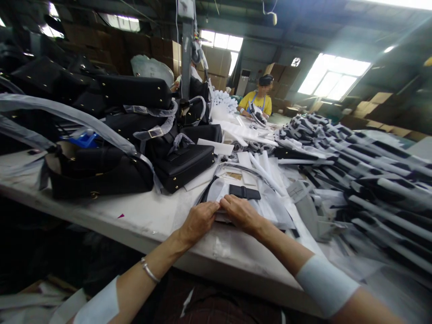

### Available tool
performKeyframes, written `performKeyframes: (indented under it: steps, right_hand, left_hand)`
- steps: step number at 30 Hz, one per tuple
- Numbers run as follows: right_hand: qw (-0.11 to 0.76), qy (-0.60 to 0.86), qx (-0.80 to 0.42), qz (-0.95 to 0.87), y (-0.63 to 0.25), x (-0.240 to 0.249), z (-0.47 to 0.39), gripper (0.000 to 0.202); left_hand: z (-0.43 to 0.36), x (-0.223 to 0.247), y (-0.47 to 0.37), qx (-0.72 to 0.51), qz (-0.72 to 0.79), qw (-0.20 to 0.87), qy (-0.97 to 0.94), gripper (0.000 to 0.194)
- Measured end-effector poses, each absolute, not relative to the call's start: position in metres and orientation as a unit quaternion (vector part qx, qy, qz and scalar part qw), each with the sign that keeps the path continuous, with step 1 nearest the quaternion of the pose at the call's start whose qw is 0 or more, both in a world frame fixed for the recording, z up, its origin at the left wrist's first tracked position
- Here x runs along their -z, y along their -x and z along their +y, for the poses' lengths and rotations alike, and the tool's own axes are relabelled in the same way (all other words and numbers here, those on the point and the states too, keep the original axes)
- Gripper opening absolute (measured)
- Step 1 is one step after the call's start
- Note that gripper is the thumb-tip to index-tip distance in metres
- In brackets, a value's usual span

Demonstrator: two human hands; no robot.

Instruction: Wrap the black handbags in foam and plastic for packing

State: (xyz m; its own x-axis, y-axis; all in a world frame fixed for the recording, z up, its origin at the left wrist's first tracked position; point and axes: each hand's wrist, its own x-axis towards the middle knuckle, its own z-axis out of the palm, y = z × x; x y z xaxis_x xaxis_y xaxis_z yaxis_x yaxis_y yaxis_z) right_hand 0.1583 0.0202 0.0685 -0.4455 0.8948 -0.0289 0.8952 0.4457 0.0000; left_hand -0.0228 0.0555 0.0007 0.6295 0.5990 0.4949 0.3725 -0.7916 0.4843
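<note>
My left hand (201, 219) and my right hand (240, 211) meet at the near edge of a bag wrapped in white tissue (272, 204), lying on the white table (145, 220). The fingers of both hands are closed in a pinch on the pale wrapping, their tips nearly touching. A black strap piece (244, 192) shows on top of the bag just beyond my right hand. The bag's wrapped handle arches behind it. What lies under my fingers is too small to make out fully.
Black handbags (184, 166) are piled at the left, one with a long wrapped strap (67, 107). At the right is a large heap of wrapped black pieces (371, 166). A grey tape dispenser-like object (305, 204) stands nearer. Across the table is a person in yellow (249, 100).
</note>
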Motion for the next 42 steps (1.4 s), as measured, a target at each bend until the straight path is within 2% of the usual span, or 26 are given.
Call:
performKeyframes:
  steps: [3, 7, 9, 12, 18, 21, 23, 27, 30, 35, 39, 42]
  right_hand:
    - [-0.004, -0.534, 0.028, 0.845, -0.162, -0.071, 0.023, 0.007]
    - [-0.083, -0.52, 0.089, 0.845, -0.171, -0.083, -0.004, 0.031]
    - [-0.126, -0.514, 0.111, 0.841, -0.172, -0.084, -0.03, 0.03]
    - [-0.084, -0.503, 0.147, 0.847, -0.166, -0.074, -0.068, 0.017]
    - [0.022, -0.526, 0.135, 0.84, -0.142, -0.05, -0.079, 0.015]
    - [0.034, -0.52, 0.123, 0.844, -0.14, -0.052, -0.068, 0.004]
    - [0.033, -0.506, 0.112, 0.855, -0.142, -0.054, -0.064, 0.006]
    - [0.036, -0.483, 0.05, 0.873, -0.145, -0.045, -0.062, 0.01]
    - [-0.002, -0.479, 0.001, 0.878, -0.144, -0.03, -0.063, 0.009]
    - [-0.124, -0.481, -0.064, 0.866, -0.145, -0.013, -0.062, 0.014]
    - [-0.212, -0.445, -0.034, 0.869, -0.148, -0.006, -0.063, 0.017]
    - [-0.239, -0.438, 0.006, 0.867, -0.149, -0.002, -0.065, 0.024]
  left_hand:
    - [0.054, -0.004, 0.023, -0.326, 0.243, 0.144, -0.902, 0.025]
    - [0.047, -0.003, 0.021, -0.316, 0.241, 0.093, -0.913, 0.013]
    - [0.044, 0.001, 0.019, -0.315, 0.245, 0.079, -0.914, 0.012]
    - [0.042, 0.007, 0.018, -0.308, 0.24, 0.055, -0.919, 0.015]
    - [0.04, 0.004, 0.024, -0.298, 0.23, 0.069, -0.924, 0.021]
    - [0.038, -0.002, 0.029, -0.276, 0.22, 0.106, -0.929, 0.03]
    - [0.038, -0.005, 0.031, -0.261, 0.212, 0.114, -0.935, 0.039]
    - [0.041, -0.003, 0.028, -0.269, 0.223, 0.096, -0.932, 0.032]
    - [0.044, -0.001, 0.024, -0.291, 0.236, 0.081, -0.924, 0.027]
    - [0.044, -0.007, 0.023, -0.285, 0.23, 0.053, -0.929, 0.028]
    - [0.04, -0.006, 0.02, -0.28, 0.233, 0.01, -0.931, 0.024]
    - [0.035, 0.002, 0.014, -0.31, 0.242, -0.021, -0.919, 0.02]
